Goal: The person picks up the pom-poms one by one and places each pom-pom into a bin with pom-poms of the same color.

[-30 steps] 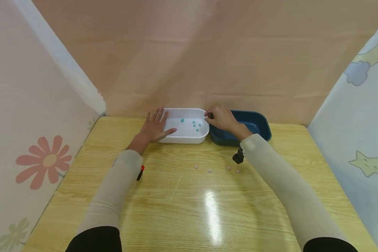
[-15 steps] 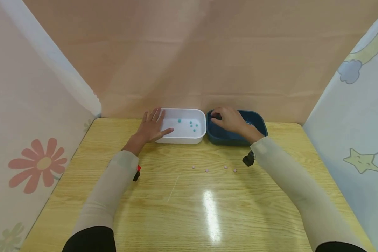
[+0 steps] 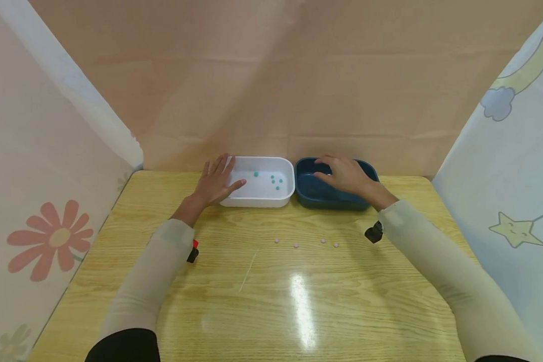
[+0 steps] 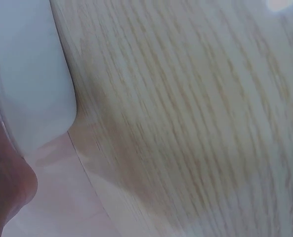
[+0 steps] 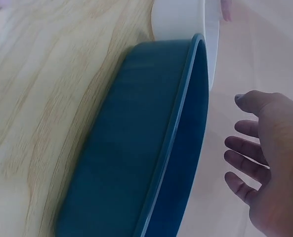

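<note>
A white tub (image 3: 258, 202) stands at the back of the table, with several small teal pieces (image 3: 273, 181) on its floor. My left hand (image 3: 216, 184) rests with spread fingers on the tub's left end. Beside it on the right is a dark blue tub (image 3: 332, 201). Above that tub hovers my right hand (image 3: 346, 176), thumb and fingers apart, with nothing seen between them. The right wrist view shows the same hand (image 5: 267, 148) clear of the blue rim, fingers loosely bent. Most of the blue tub's floor is hidden by the hand.
Several small pale pink pieces (image 3: 296, 246) lie on the wooden table (image 3: 235, 301) in front of the tubs. A brown paper sheet (image 3: 276, 90) rises behind, and patterned panels (image 3: 520, 166) stand at both sides.
My right hand has moved right, from the edge between the tubs to over the blue tub, and its thumb and fingers have spread apart. The left hand stays on the white tub.
</note>
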The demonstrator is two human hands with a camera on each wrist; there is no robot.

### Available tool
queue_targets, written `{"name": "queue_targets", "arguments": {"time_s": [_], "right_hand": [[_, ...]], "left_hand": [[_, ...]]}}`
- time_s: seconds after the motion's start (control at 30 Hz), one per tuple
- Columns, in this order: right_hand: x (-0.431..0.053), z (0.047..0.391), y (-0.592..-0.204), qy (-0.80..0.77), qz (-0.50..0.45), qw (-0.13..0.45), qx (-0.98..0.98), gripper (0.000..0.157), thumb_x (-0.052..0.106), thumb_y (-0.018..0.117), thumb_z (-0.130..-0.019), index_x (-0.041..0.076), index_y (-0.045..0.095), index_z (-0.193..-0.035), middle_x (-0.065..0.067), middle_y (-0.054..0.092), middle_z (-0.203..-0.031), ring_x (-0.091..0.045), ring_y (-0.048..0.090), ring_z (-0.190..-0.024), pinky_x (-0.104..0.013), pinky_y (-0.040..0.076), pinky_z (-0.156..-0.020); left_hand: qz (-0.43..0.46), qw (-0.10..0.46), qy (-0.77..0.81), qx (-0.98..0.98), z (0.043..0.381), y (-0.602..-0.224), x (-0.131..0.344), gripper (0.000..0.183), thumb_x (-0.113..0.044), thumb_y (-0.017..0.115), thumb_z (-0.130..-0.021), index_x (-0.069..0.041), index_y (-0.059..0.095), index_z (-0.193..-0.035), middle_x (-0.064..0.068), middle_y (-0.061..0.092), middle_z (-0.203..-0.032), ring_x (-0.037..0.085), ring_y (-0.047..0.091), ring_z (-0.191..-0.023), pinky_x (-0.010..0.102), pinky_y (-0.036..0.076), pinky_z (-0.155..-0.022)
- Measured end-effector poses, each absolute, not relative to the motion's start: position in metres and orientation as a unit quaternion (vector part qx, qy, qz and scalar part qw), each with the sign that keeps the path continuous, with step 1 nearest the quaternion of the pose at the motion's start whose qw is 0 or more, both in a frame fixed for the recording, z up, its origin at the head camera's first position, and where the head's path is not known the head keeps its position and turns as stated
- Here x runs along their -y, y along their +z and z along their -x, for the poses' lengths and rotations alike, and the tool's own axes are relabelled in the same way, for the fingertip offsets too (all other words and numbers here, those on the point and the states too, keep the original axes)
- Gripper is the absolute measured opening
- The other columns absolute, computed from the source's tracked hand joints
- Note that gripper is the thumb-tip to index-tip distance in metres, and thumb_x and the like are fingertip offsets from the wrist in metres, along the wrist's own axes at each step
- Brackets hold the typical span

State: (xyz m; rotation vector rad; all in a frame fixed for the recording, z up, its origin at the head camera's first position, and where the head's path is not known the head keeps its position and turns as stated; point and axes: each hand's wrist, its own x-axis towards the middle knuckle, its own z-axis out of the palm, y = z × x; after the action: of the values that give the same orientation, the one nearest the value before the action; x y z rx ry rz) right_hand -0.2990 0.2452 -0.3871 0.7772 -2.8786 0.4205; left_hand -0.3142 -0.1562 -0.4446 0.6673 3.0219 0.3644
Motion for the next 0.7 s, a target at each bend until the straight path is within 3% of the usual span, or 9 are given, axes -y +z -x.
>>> {"name": "queue_targets", "arguments": {"time_s": [0.4,0.7], "right_hand": [[-0.275,0.290,-0.388,0.103,-0.243,0.054,0.963,0.071,0.039,0.074,-0.100,-0.001,0.051,-0.154,-0.026,0.049,-0.158,-0.047,0.048,-0.144,-0.063,0.043,-0.113],[-0.300,0.284,-0.396,0.096,-0.222,0.028,0.970,0.083,0.042,0.069,-0.102,-0.004,0.035,-0.162,-0.029,0.031,-0.168,-0.048,0.028,-0.156,-0.064,0.023,-0.125]], "left_hand": [[-0.255,-0.040,0.117,-0.959,0.308,-0.435,0.155,0.091,-0.070,0.040,-0.103,-0.012,0.022,-0.170,0.017,0.006,-0.178,0.036,0.002,-0.165,0.061,0.003,-0.130],[-0.311,-0.081,0.120,-0.939,0.295,-0.425,0.151,0.087,-0.059,0.057,-0.100,-0.008,0.032,-0.167,0.020,0.021,-0.174,0.041,0.017,-0.161,0.061,0.009,-0.130]]}}
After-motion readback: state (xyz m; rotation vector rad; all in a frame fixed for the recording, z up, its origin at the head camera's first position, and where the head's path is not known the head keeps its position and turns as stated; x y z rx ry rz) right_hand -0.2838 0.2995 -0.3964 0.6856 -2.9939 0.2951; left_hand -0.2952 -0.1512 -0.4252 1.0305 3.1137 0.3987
